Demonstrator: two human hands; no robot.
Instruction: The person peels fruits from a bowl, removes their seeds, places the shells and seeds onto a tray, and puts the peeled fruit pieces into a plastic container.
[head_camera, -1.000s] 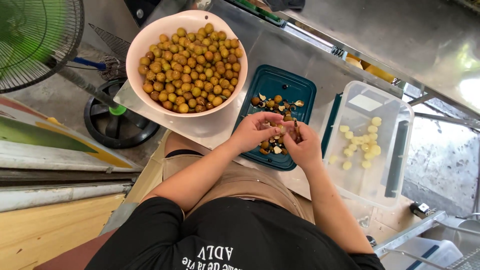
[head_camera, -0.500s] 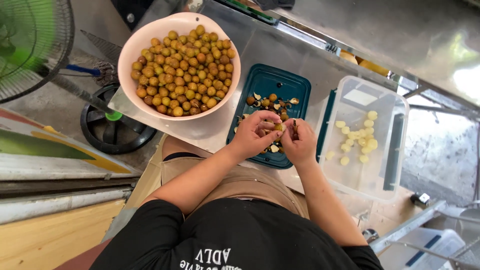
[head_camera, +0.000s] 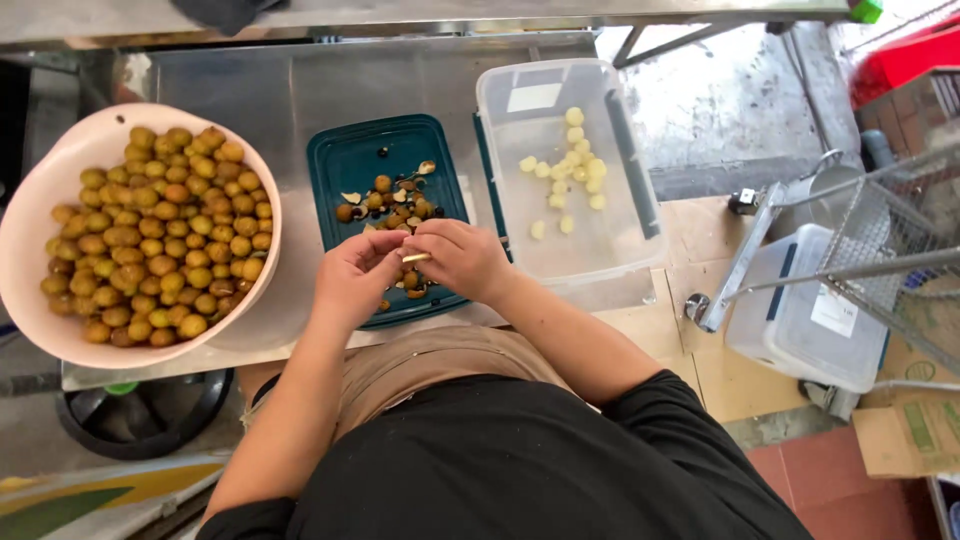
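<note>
over the dark green tray i see both hands meet, the left hand and the right hand pinched together on one small fruit, a pale sliver of it showing between the fingertips; each grip is clenched on that fruit, which sits in the air just above the near end of the tray. i judge the step in hand to be the shelling of this one piece, midway, with the husk not yet fully off. the next move, as i read it, calls for a clean split of the shell over the tray, so that the scraps land with the brown husks and dark seeds already lying there, and then a short carry to the right. the clear plastic tub stands just beside the tray on that side, holding a small cluster of peeled pale fruit, its near wall the one edge to lift over. to the left, the pink bowl heaped with unpeeled brown fruit juts past the near edge of the steel worktop, so a careless elbow could tip it. open room lies mainly on the bare steel behind the tray.
</note>
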